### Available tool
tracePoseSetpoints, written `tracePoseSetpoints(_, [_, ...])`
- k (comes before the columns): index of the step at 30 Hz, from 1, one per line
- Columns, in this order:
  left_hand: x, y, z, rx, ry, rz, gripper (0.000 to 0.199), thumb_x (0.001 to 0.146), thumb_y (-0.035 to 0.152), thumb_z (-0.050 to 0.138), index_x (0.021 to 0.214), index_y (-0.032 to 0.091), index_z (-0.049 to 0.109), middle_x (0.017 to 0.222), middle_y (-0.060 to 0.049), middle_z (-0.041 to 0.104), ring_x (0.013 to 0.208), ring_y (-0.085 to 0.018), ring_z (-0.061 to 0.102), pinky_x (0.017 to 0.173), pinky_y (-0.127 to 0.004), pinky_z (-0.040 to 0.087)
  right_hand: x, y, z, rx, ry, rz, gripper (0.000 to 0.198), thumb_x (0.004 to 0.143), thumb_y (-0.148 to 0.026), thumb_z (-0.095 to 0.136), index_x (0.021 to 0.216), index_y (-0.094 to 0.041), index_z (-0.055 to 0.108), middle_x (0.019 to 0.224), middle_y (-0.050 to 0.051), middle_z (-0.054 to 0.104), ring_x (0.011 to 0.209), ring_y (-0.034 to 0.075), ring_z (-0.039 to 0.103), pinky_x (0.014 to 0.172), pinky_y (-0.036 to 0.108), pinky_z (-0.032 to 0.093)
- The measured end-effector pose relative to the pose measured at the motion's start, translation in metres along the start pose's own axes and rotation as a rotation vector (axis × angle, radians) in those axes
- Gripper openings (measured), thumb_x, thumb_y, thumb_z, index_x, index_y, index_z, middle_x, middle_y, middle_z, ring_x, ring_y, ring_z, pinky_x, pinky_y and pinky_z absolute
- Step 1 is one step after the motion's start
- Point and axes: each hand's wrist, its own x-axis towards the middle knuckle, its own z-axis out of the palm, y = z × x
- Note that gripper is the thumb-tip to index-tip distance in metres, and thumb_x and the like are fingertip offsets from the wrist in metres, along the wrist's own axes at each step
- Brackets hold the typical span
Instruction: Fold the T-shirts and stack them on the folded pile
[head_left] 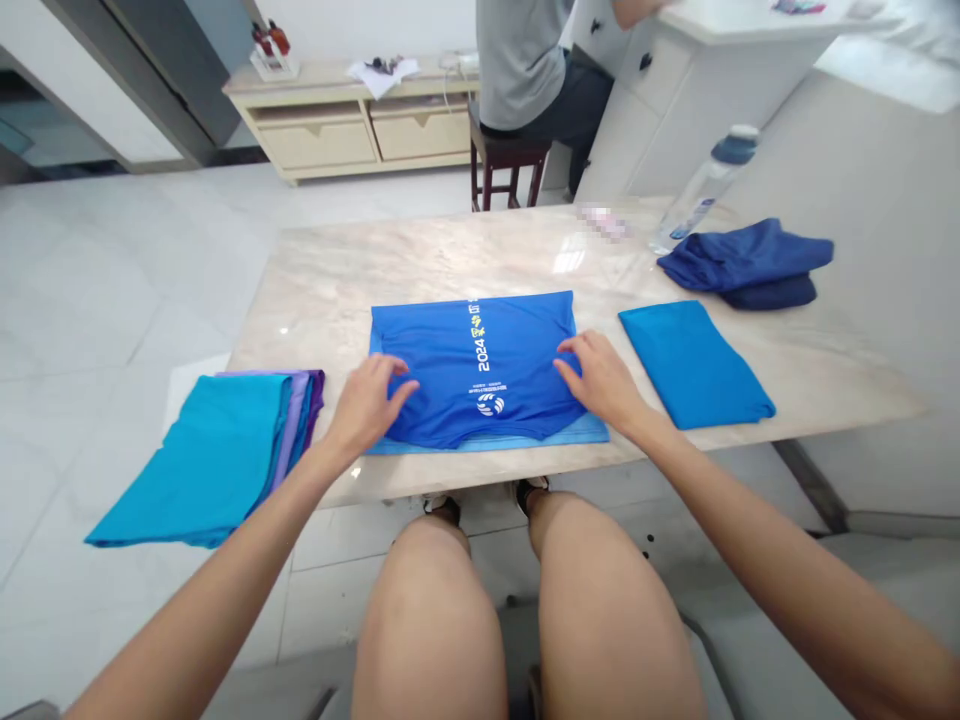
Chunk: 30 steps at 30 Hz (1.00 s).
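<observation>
The left hand (pixel 369 400) lies flat with loose fingers on the blue shirt (pixel 476 365), at its 8 o'clock edge. The right hand (pixel 600 380) rests flat and loose at the shirt's 4 o'clock edge. The shirt lies folded near the table (pixel 337 280) front. A folded blue cloth (pixel 694 362) sits at 3 o'clock. A dark blue pile (pixel 746 262) lies at 2 o'clock, with a bottle (pixel 705 185) just behind it.

Smooth matt blue cloth shirt (pixel 480 370) lies on a glossy, polished marble-look table (pixel 337 290), beside a clear plastic bottle (pixel 701 190) and pale wooden cabinet (pixel 337 120)
</observation>
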Motion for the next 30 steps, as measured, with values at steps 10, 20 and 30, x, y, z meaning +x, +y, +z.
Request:
tracePoseSetpoints(10, [-0.063, 0.034, -0.010, 0.169, -0.397, 0.240, 0.022, 0.108, 0.019, 0.055, 0.103, 0.021, 0.076, 0.113, -0.010, 0.077, 0.112, -0.027, 0.068, 0.100, -0.039, 0.045, -0.087, -0.053, -0.044, -0.075, -0.367, -0.216, 0.020, 0.107, -0.023, 0.063, 0.123, -0.017, 0.074, 0.122, 0.015, 0.071, 0.116, 0.030, 0.065, 0.103, 0.043, 0.053])
tracePoseSetpoints(20, [-0.023, 0.129, -0.052, 0.272, -0.492, 0.150, 0.023, 0.102, 0.022, 0.063, 0.116, 0.025, 0.082, 0.125, -0.010, 0.081, 0.120, -0.028, 0.075, 0.096, -0.033, 0.054, 0.025, -0.052, -0.098, -0.160, -0.422, 0.488, 0.033, 0.107, -0.022, 0.056, 0.124, -0.011, 0.082, 0.131, 0.020, 0.080, 0.125, 0.031, 0.074, 0.100, 0.029, 0.052])
tracePoseSetpoints(30, [0.006, 0.222, 0.035, 0.308, -0.558, 0.179, 0.035, 0.100, 0.038, 0.074, 0.128, 0.016, 0.075, 0.129, -0.021, 0.078, 0.125, -0.036, 0.074, 0.102, -0.044, 0.058, -0.003, -0.023, -0.038, -0.181, -0.643, 0.670, 0.048, 0.095, -0.048, 0.081, 0.125, -0.009, 0.081, 0.118, 0.023, 0.082, 0.114, 0.033, 0.080, 0.089, 0.031, 0.058])
